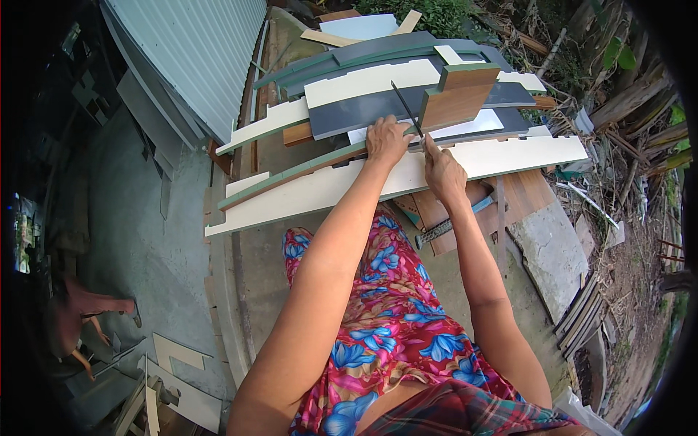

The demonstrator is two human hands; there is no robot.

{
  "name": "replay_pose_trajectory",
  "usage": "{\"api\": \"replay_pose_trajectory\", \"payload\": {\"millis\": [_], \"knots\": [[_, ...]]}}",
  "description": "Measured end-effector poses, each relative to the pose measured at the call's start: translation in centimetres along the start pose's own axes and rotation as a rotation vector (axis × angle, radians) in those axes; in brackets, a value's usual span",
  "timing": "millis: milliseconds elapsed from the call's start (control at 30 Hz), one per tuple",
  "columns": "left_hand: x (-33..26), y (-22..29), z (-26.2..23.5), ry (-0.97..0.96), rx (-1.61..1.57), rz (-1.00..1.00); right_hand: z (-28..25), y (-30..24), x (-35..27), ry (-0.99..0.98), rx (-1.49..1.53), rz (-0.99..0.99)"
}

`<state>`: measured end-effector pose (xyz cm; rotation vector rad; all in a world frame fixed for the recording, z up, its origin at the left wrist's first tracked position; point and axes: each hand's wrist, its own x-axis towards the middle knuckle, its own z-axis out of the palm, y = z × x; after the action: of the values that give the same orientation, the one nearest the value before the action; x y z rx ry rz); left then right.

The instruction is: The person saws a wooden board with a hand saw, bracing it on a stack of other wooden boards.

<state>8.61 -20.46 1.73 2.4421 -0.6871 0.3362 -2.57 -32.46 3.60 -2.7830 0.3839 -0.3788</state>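
My left hand (387, 140) is closed over a long narrow board (298, 173) with a green edge and a brown side, near its far right end. My right hand (444, 171) is closed around the near end of a long thin dark tool (406, 105), which looks like a file or narrow blade. It slants up and away to the left, and its middle lies close to the end of the narrow board. A long cream board (291, 210) lies beneath both hands. Just beyond them, a brown panel piece (462, 98) with green edges stands upright.
Dark grey boards (349, 112) and notched cream strips (371, 81) are piled beyond my hands. A corrugated metal wall (193, 58) rises at the left. Below the boards lies a tool with a blue part (480, 204). At the right are a stone slab (549, 251) and stacked curved strips (582, 312).
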Motion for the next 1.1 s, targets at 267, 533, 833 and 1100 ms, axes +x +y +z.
{"api": "replay_pose_trajectory", "payload": {"millis": [267,533,833,1100], "knots": [[-0.1,-0.1,-0.3,-0.034,0.008,-0.068,-0.7,0.2,-5.3,-0.012,-0.006,-0.017],[0.2,-0.8,0.0,-0.002,-0.009,-0.024,-3.2,1.9,-11.5,-0.009,0.059,-0.010],[-0.2,0.6,-0.2,-0.014,-0.020,-0.001,0.3,-0.1,0.8,0.023,0.003,-0.030],[-0.1,0.1,-0.5,-0.032,0.004,-0.072,-0.6,-0.2,-5.4,0.021,-0.001,-0.012]]}}
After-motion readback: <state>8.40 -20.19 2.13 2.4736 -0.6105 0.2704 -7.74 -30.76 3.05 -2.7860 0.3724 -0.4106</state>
